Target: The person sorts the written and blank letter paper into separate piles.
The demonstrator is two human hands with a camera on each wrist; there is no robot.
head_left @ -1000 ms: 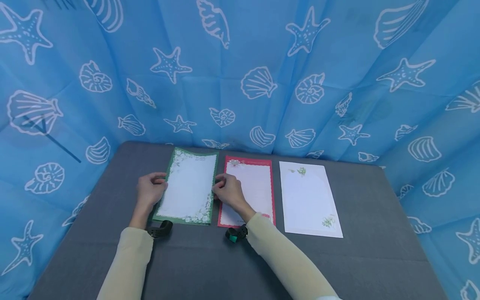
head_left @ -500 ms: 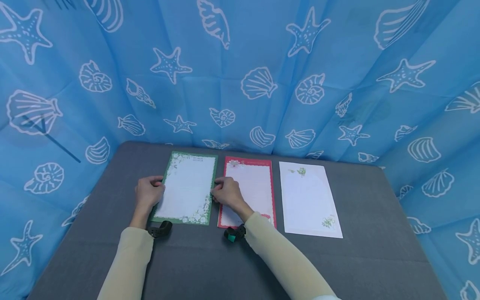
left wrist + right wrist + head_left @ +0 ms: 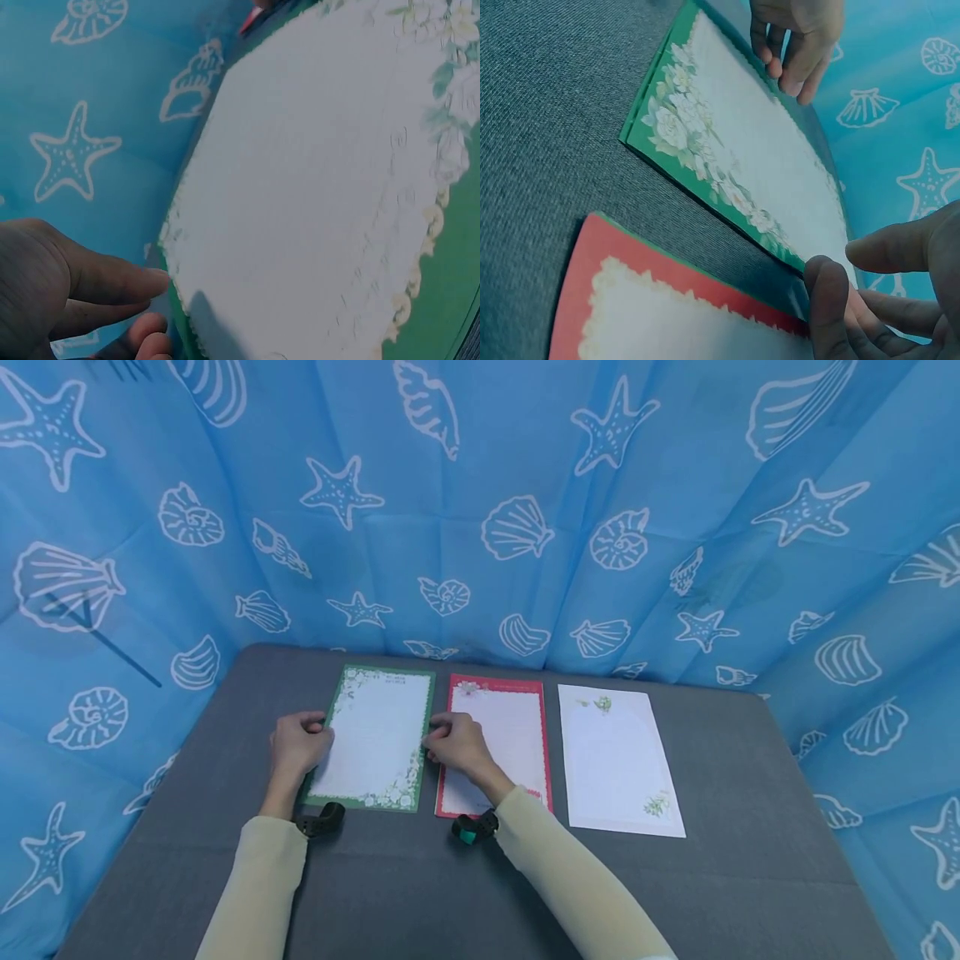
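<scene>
A green-bordered stationery sheet (image 3: 375, 735) with white flowers lies on the dark grey table, its layered green edge showing in the right wrist view. My left hand (image 3: 298, 743) is at its left edge, thumb and fingertips pinching there. At the opposite edge, my right hand (image 3: 456, 742) holds the sheet between thumb and fingers, as the right wrist view shows, thumb (image 3: 892, 251) on the far side. The right hand and wrist partly cover a red-bordered stationery sheet (image 3: 513, 735), whose corner sits close under the fingers.
A white stationery sheet (image 3: 618, 768) with small green leaf prints lies to the right of the red-bordered one. Behind the grey table (image 3: 735, 877) hangs a blue curtain (image 3: 480, 477) with shell and starfish prints. Black straps (image 3: 324, 820) are on both wrists.
The top edge of the green-bordered sheet, raised and bowed a second ago, has come down toward me and lies flat. Both hands have stayed at its sides, shifting only slightly.
</scene>
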